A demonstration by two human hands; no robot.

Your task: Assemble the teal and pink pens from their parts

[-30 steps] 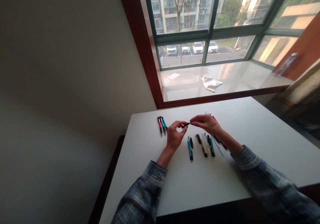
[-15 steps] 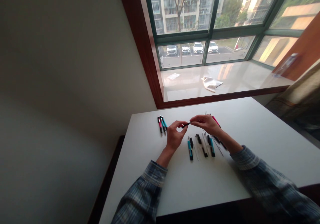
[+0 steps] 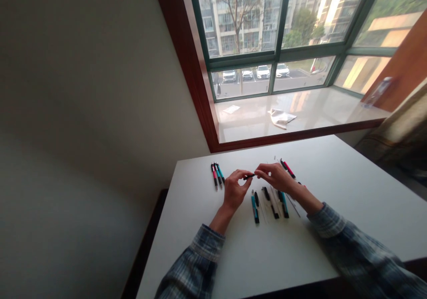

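Note:
Between thumb and fingers of my left hand [image 3: 235, 191] is a small black pen part [image 3: 248, 177], held over the white table. My right hand [image 3: 276, 177] pinches at the right end of that part; whatever tiny piece lies in its fingertips is too small to make out. Below the hands lie pen pieces in groups: a teal-and-black barrel [image 3: 255, 209], a black grip piece [image 3: 256, 199], another teal-and-black barrel [image 3: 284, 205] and thin pale refills. Beyond the right wrist lies a pink-and-black pen piece [image 3: 289, 169], partly hidden by the arm.
Three whole-looking pens [image 3: 214, 175], pink and teal with black, lie left of my left hand on the white table [image 3: 200, 201]. Behind the table is a window sill [image 3: 247, 127] with a crumpled white wrapper [image 3: 281, 118]. A wall rises on the left; a curtain [image 3: 383, 134] hangs right.
The view has tilted slightly, so the table and hands sit lower in the picture. Both hands keep their pinch around the black pen part, with hardly any shift between them.

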